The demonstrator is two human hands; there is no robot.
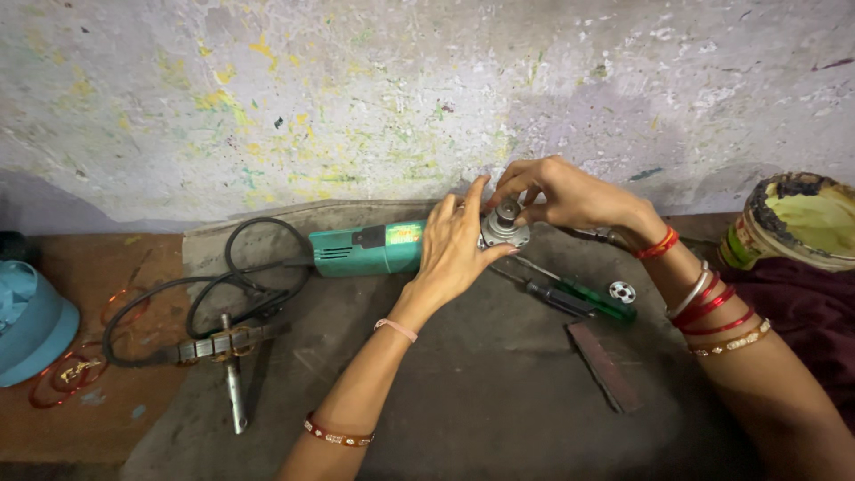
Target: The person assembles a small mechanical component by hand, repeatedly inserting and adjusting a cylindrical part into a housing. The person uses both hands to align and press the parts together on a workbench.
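Note:
A green angle grinder [367, 248] lies on its side on a grey mat [499, 401], near the wall. My left hand [454, 245] wraps around the front of its body, just behind the metal gear head [504, 230]. My right hand [557, 191] is above the head, fingers pinched on the spindle or a small part on top of it. What exactly the fingertips hold is hidden.
A green-handled screwdriver [570, 296], a small round metal part [622, 291] and a flat dark bar [604, 365] lie right of the grinder. A motor rotor shaft [232, 352] and the black cord [223, 285] lie left. A blue object [31, 325] is far left, a dirty tin [793, 223] far right.

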